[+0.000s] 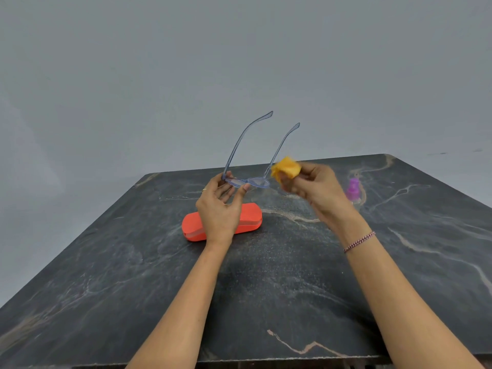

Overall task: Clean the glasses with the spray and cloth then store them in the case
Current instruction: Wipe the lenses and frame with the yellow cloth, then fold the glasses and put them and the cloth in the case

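My left hand (221,209) holds the blue-framed glasses (255,181) by the left lens rim, above the table, with both temples unfolded and pointing up and away. My right hand (314,187) pinches a bunched yellow cloth (287,169) right beside the right lens. A closed orange case (250,215) lies on the table under my left hand, which partly hides it. A small spray bottle with a purple top (353,189) stands on the table behind my right hand, partly hidden.
The dark marble table (266,288) has light veins; its near edge runs along the bottom of the view and its far edge lies just behind the glasses. A plain grey wall (239,75) fills the background.
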Motion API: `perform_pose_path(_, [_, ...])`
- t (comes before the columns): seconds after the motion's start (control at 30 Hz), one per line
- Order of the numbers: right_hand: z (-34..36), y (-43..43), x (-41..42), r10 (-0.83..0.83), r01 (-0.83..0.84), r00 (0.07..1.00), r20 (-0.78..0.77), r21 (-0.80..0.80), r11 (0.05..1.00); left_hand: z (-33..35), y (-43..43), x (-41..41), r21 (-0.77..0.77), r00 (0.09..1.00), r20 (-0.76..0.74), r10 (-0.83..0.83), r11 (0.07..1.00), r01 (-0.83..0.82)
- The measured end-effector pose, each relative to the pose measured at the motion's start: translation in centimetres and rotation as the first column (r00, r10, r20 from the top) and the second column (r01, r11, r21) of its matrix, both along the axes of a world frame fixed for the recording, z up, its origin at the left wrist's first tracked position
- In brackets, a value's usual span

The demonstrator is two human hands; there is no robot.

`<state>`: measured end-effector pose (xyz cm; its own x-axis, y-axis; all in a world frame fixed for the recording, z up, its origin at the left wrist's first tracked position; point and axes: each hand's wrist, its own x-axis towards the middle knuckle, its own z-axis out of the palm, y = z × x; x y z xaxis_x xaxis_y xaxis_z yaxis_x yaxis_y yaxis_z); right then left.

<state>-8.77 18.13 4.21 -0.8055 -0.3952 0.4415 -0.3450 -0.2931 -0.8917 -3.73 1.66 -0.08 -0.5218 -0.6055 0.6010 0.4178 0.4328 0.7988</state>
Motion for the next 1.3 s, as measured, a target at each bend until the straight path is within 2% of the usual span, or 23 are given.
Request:
perform_pose_path(0.07, [-0.9,-0.3,0.0,0.102,-0.101,0.995,0.006,0.226,0.969,0.1,-0.2,0.0,0.034,1.000,-0.008,0.000,0.999,0.000])
perform_pose_path(0.13, [-1.8,-0.7,0.1,0.214,-0.218,0.975,0.056,0.405,0.888,0.2,-0.2,0.2,0.053,1.000,-0.017,0.001,0.999,0.000])
perform_pose_path(0.23, [-2.7,-1.3,1.0,0.278,-0.294,0.953,0.117,0.567,0.769,0.2,-0.2,0.4,0.063,1.000,-0.010,0.012,0.998,-0.011])
perform_pose_path(0.4, [-4.4,-2.8,2.8,0.289,-0.371,0.929,0.233,0.601,0.708,0.3,-0.3,0.5,0.097,1.000,0.002,0.008,0.995,-0.008])
perform_pose_path(0.5, [-5.1,-3.5,3.5,0.243,-0.360,0.932,0.270,0.604,0.711,0.3,-0.2,0.8,0.115,1.000,0.008,0.002,0.993,-0.003])
perform_pose_path(0.7, [-5.8,-3.8,4.3,0.099,-0.091,0.995,0.033,0.729,0.678,0.5,0.0,1.7,0.205,0.999,0.027,-0.033,0.978,0.026])
perform_pose_path(0.9, [-5.9,-3.2,4.3,0.046,0.005,0.998,-0.049,0.736,0.677,1.2,-0.1,3.1,0.396,0.997,0.006,-0.082,0.915,0.073])
perform_pose_path(1.03, [-5.6,-2.8,4.3,0.037,0.029,0.997,-0.069,0.761,0.648,1.5,0.3,4.0,0.496,0.991,-0.014,-0.131,0.860,0.121])
perform_pose_path(1.2, [-5.5,-1.7,4.3,-0.025,0.040,0.999,-0.031,0.744,0.668,1.4,0.9,4.8,0.551,0.981,-0.048,-0.189,0.814,0.183])
perform_pose_path(1.3, [-5.1,-0.7,4.2,-0.147,0.112,0.989,-0.001,0.649,0.752,1.6,1.4,5.3,0.593,0.971,-0.073,-0.228,0.773,0.227])
